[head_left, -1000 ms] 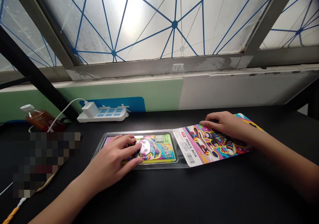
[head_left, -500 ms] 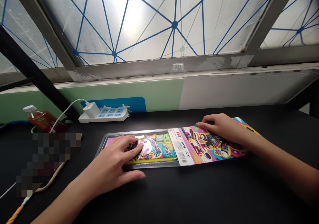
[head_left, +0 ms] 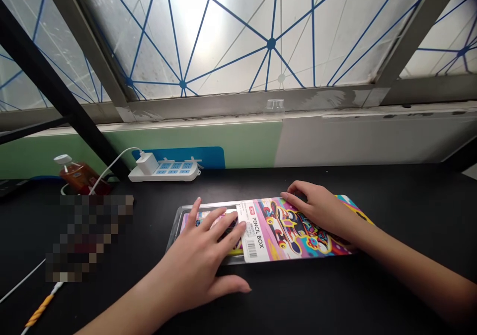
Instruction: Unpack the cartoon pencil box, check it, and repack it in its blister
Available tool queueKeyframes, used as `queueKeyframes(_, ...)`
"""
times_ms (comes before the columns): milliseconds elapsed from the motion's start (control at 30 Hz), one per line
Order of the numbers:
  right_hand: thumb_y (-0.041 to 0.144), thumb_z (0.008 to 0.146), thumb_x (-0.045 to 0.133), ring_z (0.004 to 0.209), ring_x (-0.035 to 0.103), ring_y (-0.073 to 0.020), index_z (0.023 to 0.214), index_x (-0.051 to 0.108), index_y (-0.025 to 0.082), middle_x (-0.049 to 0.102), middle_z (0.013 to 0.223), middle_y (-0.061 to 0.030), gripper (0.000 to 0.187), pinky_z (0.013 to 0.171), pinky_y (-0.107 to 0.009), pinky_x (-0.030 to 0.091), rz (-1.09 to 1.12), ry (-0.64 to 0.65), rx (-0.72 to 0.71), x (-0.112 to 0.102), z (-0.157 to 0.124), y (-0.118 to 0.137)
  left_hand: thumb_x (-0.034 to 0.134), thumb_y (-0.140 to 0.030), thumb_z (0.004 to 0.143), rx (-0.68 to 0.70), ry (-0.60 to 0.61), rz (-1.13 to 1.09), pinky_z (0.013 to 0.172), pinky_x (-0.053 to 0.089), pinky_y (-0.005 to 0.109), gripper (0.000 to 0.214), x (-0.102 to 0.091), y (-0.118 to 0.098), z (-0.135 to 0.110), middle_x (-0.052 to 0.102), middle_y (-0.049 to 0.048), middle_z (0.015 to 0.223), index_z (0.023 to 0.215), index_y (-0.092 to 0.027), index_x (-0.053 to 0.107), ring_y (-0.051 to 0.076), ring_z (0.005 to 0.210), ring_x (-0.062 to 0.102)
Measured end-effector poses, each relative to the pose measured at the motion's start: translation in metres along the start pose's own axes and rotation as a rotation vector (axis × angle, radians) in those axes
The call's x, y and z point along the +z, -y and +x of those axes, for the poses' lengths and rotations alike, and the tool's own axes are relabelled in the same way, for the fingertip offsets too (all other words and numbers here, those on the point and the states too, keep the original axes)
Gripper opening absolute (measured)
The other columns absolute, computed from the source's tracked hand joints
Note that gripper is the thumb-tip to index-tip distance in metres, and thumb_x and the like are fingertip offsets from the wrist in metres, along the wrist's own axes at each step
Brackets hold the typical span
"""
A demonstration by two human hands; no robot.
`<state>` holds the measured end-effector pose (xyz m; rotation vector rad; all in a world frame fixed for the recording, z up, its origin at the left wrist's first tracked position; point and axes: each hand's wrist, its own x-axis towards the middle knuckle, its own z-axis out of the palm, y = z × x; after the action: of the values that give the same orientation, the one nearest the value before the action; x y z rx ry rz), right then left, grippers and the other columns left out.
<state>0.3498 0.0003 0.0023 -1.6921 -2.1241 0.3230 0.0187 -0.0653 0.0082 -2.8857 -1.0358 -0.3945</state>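
A clear plastic tray (head_left: 174, 228) lies on the table with a colourful pencil box (head_left: 237, 252) inside it. Overlapping its right part is a bright printed card (head_left: 257, 225) marked "PENCIL BOX", with a barcode and a skateboard drawing. My left hand (head_left: 208, 250) is spread over the tray's left part, fingertips reaching the card's left edge and hiding much of the box. On the card's right half rests my right hand (head_left: 316, 208), its fingers bent at the far edge and thumb side on the print. Its lower fingers are hidden.
Behind on the left is a white power strip (head_left: 167, 173) with a charger and cable. A bottle of reddish drink (head_left: 80, 173) leans near a black post (head_left: 85, 131). A pixelated item (head_left: 89, 235) lies at left. The wall and window border the table's far side.
The card has slid left over the tray with my right hand, covering more of the pencil box. My left hand has shifted right and its fingers have spread. The view has turned slightly left.
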Motion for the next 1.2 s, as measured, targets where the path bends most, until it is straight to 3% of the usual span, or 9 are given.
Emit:
queueKeyframes(167,0.058,0.100,0.052,0.105,0.071,-0.0309,0.109,0.071,0.024,0.076,0.113,-0.0110,0.039,0.097,-0.049,0.049,-0.082,-0.109,-0.194,-0.012,-0.013,0.002,0.037,-0.061,0.111,-0.291,-0.191,-0.060,0.103,0.056,0.047,0.058,-0.017,0.034,-0.013,0.073,0.0163,0.139,0.140,-0.021,0.068,0.034,0.122,0.071)
queueKeyframes(267,0.052,0.107,0.047,0.094,0.075,-0.0298,0.106,0.075,0.026,0.080,0.106,-0.0096,0.039,0.090,-0.050,0.053,-0.194,-0.051,-0.394,-0.013,-0.036,0.019,0.039,-0.066,0.108,-0.573,-0.190,0.015,0.082,0.060,0.041,0.062,-0.025,0.053,-0.018,0.080,0.0144,0.124,0.138,-0.019,0.068,0.035,0.103,0.079)
queueKeyframes(367,0.057,0.108,0.043,0.100,0.078,-0.0359,0.115,0.078,0.026,0.083,0.114,-0.0125,0.047,0.083,-0.052,0.060,-0.292,-0.070,-0.455,-0.005,-0.061,0.038,0.033,-0.067,0.108,-0.756,-0.038,-0.045,0.062,0.054,0.038,0.070,-0.028,0.062,-0.019,0.083,0.0087,0.087,0.153,-0.019,0.057,0.037,0.078,0.081)
queueKeyframes(433,0.061,0.107,0.043,0.107,0.078,-0.0399,0.126,0.076,0.022,0.081,0.123,-0.0160,0.054,0.085,-0.054,0.063,-0.371,-0.137,-0.480,0.001,-0.072,0.044,0.030,-0.069,0.108,-0.831,0.041,-0.247,0.064,0.052,0.038,0.074,-0.029,0.063,-0.018,0.080,0.0050,0.074,0.162,-0.021,0.047,0.037,0.071,0.079)
queueKeyframes(567,0.059,0.110,0.032,0.104,0.080,-0.0421,0.125,0.077,0.012,0.081,0.118,-0.0213,0.067,0.078,-0.054,0.067,-0.530,-0.248,-0.493,0.009,-0.070,0.039,0.041,-0.085,0.098,-0.956,-0.039,-0.851,0.089,0.055,0.045,0.094,-0.029,0.062,-0.012,0.080,0.0062,0.101,0.173,-0.030,0.023,0.031,0.079,0.082)
queueKeyframes(800,0.067,0.106,0.042,0.123,0.072,-0.0458,0.138,0.072,0.008,0.070,0.141,-0.0243,0.073,0.091,-0.059,0.066,-0.411,-0.165,-0.564,0.019,-0.070,0.062,0.057,-0.094,0.084,-0.843,-0.073,-1.536,0.099,0.055,0.053,0.125,-0.006,0.042,0.003,0.081,0.0163,0.115,0.174,-0.029,-0.001,0.037,0.107,0.078)
queueKeyframes(933,0.071,0.095,0.063,0.141,0.059,-0.0427,0.149,0.065,0.013,0.056,0.157,-0.0197,0.079,0.113,-0.054,0.055,-0.162,0.048,-0.638,0.017,-0.083,0.094,0.058,-0.085,0.092,-0.709,-0.017,-1.628,0.104,0.052,0.051,0.113,0.008,0.031,0.005,0.077,0.0176,0.129,0.174,-0.029,0.003,0.036,0.118,0.074)
queueKeyframes(1033,0.064,0.098,0.064,0.141,0.061,-0.0368,0.150,0.065,0.024,0.060,0.156,-0.0111,0.065,0.113,-0.049,0.056,-0.020,0.128,-0.590,0.010,-0.081,0.098,0.071,-0.072,0.093,-0.698,-0.063,-1.551,0.088,0.058,0.043,0.109,0.010,0.035,0.004,0.075,0.0179,0.131,0.172,-0.026,0.012,0.033,0.112,0.074)
queueKeyframes(1200,0.056,0.106,0.048,0.118,0.076,-0.0343,0.130,0.074,0.027,0.078,0.133,-0.0107,0.046,0.094,-0.050,0.064,-0.088,-0.129,-0.379,-0.005,-0.053,0.047,0.075,-0.058,0.094,-0.688,-0.072,-1.449,0.072,0.059,0.034,0.089,0.013,0.050,0.003,0.076,0.0124,0.112,0.161,-0.017,0.032,0.025,0.090,0.073)
